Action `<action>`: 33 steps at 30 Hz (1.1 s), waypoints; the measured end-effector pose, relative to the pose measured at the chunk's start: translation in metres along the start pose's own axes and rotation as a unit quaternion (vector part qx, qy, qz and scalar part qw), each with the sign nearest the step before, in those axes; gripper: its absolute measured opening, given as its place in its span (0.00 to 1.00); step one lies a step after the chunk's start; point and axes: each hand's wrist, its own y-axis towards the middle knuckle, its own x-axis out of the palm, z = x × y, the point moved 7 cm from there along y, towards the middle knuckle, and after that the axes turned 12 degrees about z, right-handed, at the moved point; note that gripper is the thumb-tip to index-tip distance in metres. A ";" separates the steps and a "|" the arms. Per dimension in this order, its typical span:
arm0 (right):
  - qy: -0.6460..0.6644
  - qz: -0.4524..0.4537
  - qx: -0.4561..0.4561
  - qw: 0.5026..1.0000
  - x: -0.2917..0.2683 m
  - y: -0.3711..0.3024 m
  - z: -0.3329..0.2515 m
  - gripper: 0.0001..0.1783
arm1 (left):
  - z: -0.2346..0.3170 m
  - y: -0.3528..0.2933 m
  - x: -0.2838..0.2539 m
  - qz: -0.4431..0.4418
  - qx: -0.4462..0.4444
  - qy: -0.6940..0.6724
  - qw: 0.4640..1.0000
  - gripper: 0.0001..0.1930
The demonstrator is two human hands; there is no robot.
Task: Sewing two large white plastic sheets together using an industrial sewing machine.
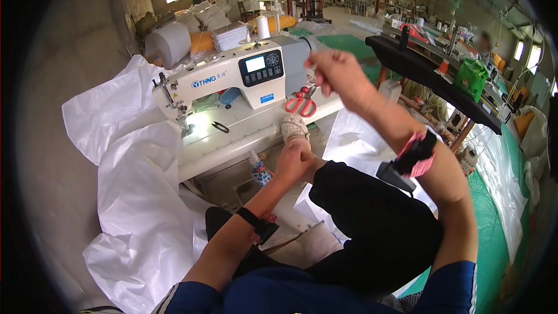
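My left hand (293,161) is closed against my raised ankle, just below a pale patterned shoe (294,127) at the table's edge; whatever its fingers hold is hidden. Lifted beside the sewing machine's grey right end, my right hand (338,75) has its fingers pinched together. Anything between them is too small to make out. The white sewing machine (203,78) stands in front of me with its screen and needle light on. Red-handled scissors (300,106) lie by its base, and dark thread snips (220,127) rest on the bed.
White sheet material (139,192) drapes off the table's left side to the floor. A black padded bar (433,78) extends at the right, with a green bag (471,79) beside it. A white thread cone (263,27) stands behind the machine. Farther back are rolls and stacked sheets.
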 end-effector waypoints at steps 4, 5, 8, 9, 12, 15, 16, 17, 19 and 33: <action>0.170 0.036 -0.003 0.985 -0.022 0.009 -0.033 0.11 | 0.000 0.009 -0.008 -0.050 -0.041 -0.063 0.996 0.17; 0.192 0.037 -0.011 0.981 -0.021 0.000 -0.035 0.11 | -0.005 0.009 -0.001 -0.052 -0.041 -0.064 0.996 0.17; 0.156 -0.003 -0.001 0.988 0.016 -0.047 -0.023 0.14 | -0.009 0.005 -0.006 0.074 0.110 -0.028 0.991 0.15; 0.133 -0.029 0.017 0.991 0.023 -0.058 -0.018 0.14 | -0.001 -0.001 -0.002 0.090 0.106 -0.001 0.990 0.15; 0.192 -0.007 0.082 0.978 0.018 -0.045 0.014 0.14 | 0.011 -0.003 0.003 -0.007 0.018 -0.033 0.999 0.16; 0.191 -0.001 0.111 0.975 0.017 -0.045 0.030 0.14 | -0.003 0.006 -0.008 -0.010 -0.015 -0.074 0.997 0.13; 0.192 -0.002 0.113 0.975 0.018 -0.046 0.029 0.14 | -0.005 0.006 -0.020 0.081 0.043 -0.069 0.993 0.11; 0.204 0.006 0.122 0.971 0.017 -0.044 0.028 0.14 | -0.014 0.004 -0.017 0.080 0.040 -0.068 0.994 0.11; 0.213 0.016 0.131 0.968 0.015 -0.042 0.027 0.14 | -0.016 0.006 -0.015 0.095 0.057 -0.109 0.988 0.13; 0.196 0.036 0.122 0.972 0.004 -0.033 0.038 0.13 | -0.003 -0.006 -0.001 0.091 0.084 -0.058 0.991 0.11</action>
